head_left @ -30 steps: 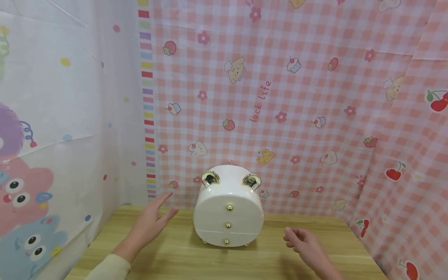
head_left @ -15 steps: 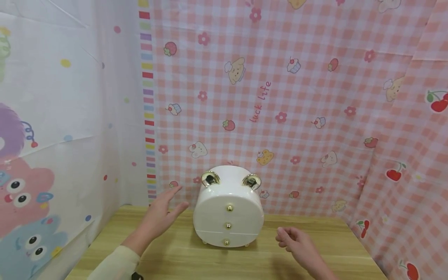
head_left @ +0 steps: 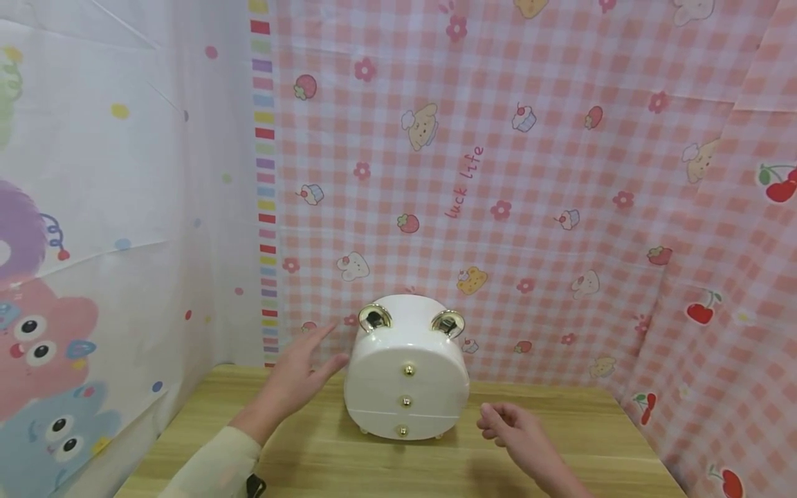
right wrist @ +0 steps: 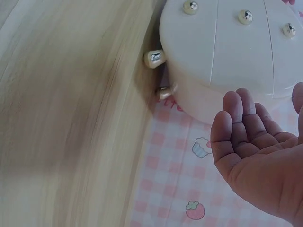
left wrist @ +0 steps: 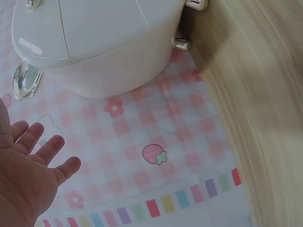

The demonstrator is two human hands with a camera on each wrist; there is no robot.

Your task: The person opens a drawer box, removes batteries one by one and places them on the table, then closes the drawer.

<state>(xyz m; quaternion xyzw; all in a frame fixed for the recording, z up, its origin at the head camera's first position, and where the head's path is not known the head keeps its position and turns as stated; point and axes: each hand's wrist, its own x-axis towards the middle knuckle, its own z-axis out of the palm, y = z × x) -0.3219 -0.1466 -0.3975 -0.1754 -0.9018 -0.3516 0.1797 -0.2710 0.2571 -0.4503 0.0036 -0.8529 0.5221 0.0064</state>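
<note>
Centrally in the head view, a white case (head_left: 429, 391) with three gold knobs (head_left: 406, 401) stands on the tabletop (head_left: 299, 460); the left hand (head_left: 291, 379) hovers just beside it, fingers spread, the right hand (head_left: 518, 437) near its other side, loosely curled. The left wrist view shows spread fingers apart from the case; the right wrist view, fingers gently bent.

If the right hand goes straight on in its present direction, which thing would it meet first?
Most likely the white box: in the head view, the right hand points toward its right side. Depth is unclear, so the fingers might pass in front.
</note>
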